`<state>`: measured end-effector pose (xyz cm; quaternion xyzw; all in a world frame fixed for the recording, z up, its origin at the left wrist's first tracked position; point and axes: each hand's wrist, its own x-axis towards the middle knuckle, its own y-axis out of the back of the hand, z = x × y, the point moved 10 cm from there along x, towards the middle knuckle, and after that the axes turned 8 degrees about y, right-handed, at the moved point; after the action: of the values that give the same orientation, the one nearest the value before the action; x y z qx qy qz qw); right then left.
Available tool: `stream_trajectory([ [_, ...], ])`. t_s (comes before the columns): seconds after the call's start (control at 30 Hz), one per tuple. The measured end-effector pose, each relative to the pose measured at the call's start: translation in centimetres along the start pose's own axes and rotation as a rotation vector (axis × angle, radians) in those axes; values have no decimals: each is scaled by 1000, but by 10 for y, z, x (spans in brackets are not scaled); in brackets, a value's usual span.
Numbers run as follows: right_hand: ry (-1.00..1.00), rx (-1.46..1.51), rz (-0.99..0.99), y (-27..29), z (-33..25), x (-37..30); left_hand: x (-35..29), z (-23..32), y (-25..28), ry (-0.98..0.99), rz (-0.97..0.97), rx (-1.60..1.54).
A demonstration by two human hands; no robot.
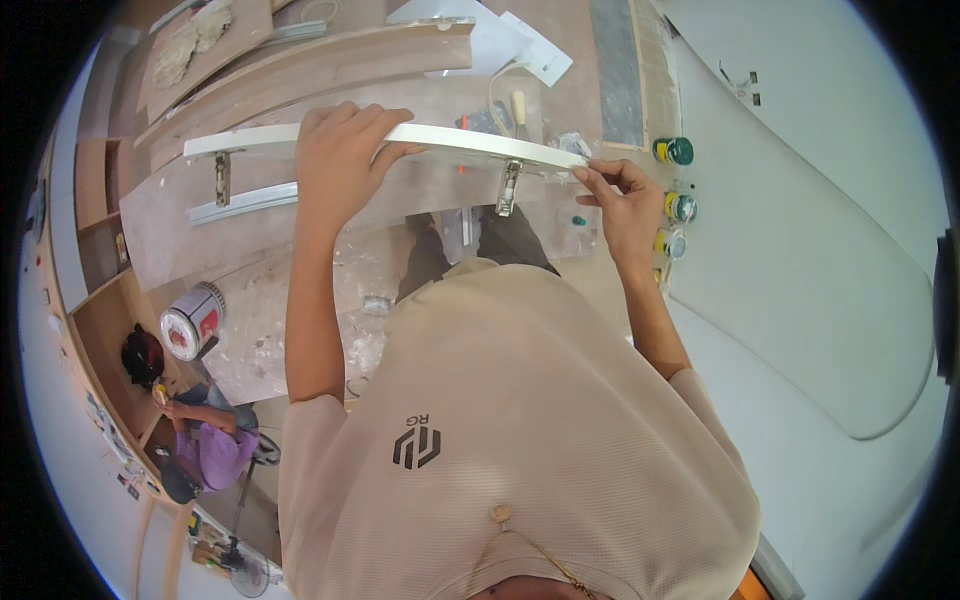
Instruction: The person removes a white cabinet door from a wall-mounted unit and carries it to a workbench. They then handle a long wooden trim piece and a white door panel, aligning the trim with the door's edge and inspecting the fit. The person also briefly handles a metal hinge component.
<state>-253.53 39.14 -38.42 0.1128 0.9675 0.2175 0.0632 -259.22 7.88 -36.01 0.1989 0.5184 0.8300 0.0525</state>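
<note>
A white cabinet door (460,138) stands edge-on in front of me, its long narrow edge facing up. Two metal hinges, a left hinge (223,180) and a right hinge (509,188), stick out from its near side. Over the top edge, left of the middle, my left hand (345,160) is wrapped with its thumb along the near side. At the door's right end, the thumb and fingers of my right hand (622,200) pinch the corner. Whether anything small lies between those fingertips is too fine to see. The door's far face is hidden.
Long wooden boards (330,62) lie at the back left. A metal rail (245,204) lies below the door. Green-lidded jars (676,151) line the right side. A paint can (192,322) stands at the left, near a person (215,440) in purple. A light-handled tool (518,108) lies behind the door.
</note>
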Motion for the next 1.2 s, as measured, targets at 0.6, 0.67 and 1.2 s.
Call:
stream_trajectory([
  [0.6,-60,-100,130,4,-5,-21,-13,0,-9,23,-51,94],
  [0.67,-111,-111,99,2,-5,-24,-17,-2,-13,43,-83,109],
  [1.2,-130,-9,-183,-29,3,-17,-30,-12,-14,63,-32,108],
])
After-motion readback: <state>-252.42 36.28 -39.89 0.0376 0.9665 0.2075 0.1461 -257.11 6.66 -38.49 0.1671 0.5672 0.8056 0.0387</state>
